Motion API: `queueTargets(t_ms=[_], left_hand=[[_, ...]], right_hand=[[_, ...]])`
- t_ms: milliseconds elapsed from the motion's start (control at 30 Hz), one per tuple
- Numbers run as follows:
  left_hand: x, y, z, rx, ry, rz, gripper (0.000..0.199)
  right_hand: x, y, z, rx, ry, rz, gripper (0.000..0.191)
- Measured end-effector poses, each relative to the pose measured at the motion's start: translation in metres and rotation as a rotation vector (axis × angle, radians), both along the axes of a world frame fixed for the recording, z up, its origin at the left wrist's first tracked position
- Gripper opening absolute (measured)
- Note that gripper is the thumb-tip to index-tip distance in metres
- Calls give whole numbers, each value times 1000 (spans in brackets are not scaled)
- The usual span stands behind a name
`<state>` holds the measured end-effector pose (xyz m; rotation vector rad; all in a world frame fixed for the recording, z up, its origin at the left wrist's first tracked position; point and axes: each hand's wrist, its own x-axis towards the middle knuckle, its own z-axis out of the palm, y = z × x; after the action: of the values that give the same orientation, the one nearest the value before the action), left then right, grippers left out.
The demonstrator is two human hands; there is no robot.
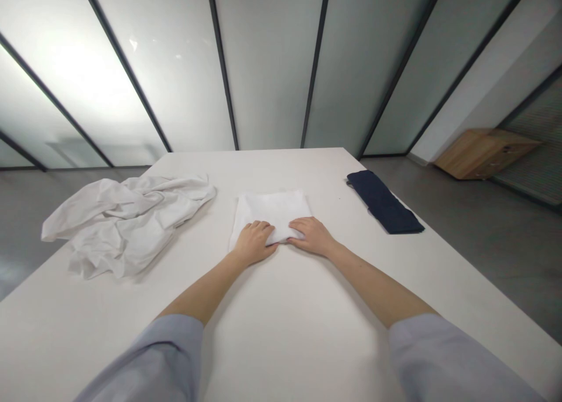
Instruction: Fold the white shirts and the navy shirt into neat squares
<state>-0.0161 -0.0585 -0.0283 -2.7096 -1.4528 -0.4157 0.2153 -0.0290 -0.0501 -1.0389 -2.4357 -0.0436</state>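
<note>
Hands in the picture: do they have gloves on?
No gloves: the left hand and right hand are bare, with no ring or watch showing. The forearms are bare too, up to the loose, pale blue-grey fabric left sleeve and right sleeve.

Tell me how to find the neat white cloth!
Look at the big white table. In its middle, the left hand and right hand rest on a folded white cloth. The other white cloth lies crumpled to its left; this one is flat and squared.
</note>
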Motion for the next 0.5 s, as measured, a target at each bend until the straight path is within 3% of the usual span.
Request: queueTargets(t_ms=[300, 500], left_hand=[[1, 4, -1, -64, 8, 122, 29], [-8, 7, 3, -53, 56, 116, 32]], right_hand=[[3, -6, 10, -59, -83, 32, 49], [11, 3, 3, -83, -37, -101, 47]])
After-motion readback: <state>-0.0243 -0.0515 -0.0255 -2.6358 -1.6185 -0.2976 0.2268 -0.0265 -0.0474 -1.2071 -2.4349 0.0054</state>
